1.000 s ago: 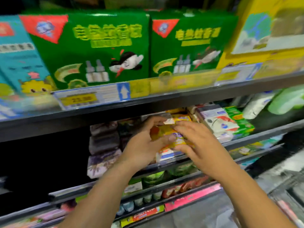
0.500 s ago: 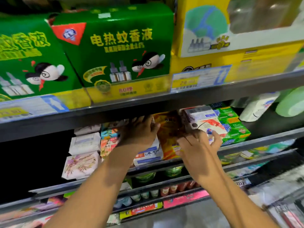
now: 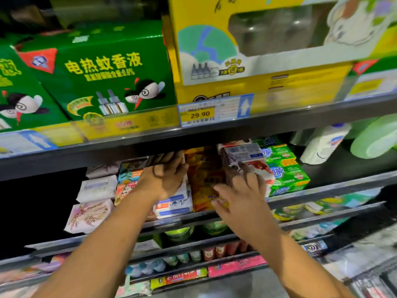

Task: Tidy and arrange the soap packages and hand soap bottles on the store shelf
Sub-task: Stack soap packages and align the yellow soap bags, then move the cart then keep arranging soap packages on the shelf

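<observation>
The big yellow box (image 3: 268,82) and the green boxes (image 3: 111,82) fill the upper shelf, their fronts pulled forward to the edge so shoppers can read them. Below, the soap shelf (image 3: 322,191) carries the task's goods in columns for the same reason. The green soap packages (image 3: 285,168) sit squarely stacked at the right, and the orange soap packages (image 3: 204,175) stand in the middle, tilted and less even. To their left is a pile of white-and-blue packs (image 3: 174,203). A hand soap bottle (image 3: 322,145) leans further right, near the back and apart from the boxes.

Both hands bracket the orange column, likely to square it between its neighbours. The left hand (image 3: 165,179) lies stretched over the white-and-blue pile, fingers reaching back along the orange stack's side. The right hand (image 3: 242,194) is spread wide, thumb on the orange front, fingertips by the packs on the right. Neither pinches anything.

A price tag (image 3: 199,114) reads 29.90.
</observation>
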Motion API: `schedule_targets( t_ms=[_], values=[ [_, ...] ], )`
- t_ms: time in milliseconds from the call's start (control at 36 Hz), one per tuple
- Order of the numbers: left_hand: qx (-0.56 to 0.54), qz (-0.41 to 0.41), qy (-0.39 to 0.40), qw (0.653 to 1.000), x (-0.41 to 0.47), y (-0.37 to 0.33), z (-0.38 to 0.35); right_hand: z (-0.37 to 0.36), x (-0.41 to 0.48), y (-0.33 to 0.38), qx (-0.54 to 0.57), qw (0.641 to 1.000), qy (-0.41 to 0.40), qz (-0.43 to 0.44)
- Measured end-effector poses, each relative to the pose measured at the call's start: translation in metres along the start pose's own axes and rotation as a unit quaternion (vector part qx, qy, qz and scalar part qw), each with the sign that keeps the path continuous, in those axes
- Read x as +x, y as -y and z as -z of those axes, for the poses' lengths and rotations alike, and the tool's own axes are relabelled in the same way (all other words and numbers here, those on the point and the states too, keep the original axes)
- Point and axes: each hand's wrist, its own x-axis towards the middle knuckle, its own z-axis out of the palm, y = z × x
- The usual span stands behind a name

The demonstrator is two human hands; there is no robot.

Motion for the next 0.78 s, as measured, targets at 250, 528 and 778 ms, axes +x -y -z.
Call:
schedule_targets(
  t_ms=[250,528,778],
  values=[
    [-0.160,0.006,-0.024,0.987,-0.009,0.004,0.005,0.014,-0.007,-0.086,0.023,0.992,-0.031,-0.122],
    [-0.178,-0.053,-0.185,0.965,-0.049,-0.074,0.019,0.015,-0.011,-0.105,0.148,0.979,0.050,-0.134],
    [-0.206,-0.051,-0.067,0.975,-0.054,-0.133,-0.014,0.024,-0.017,-0.092,0.225,0.961,0.020,-0.157]
  ],
)
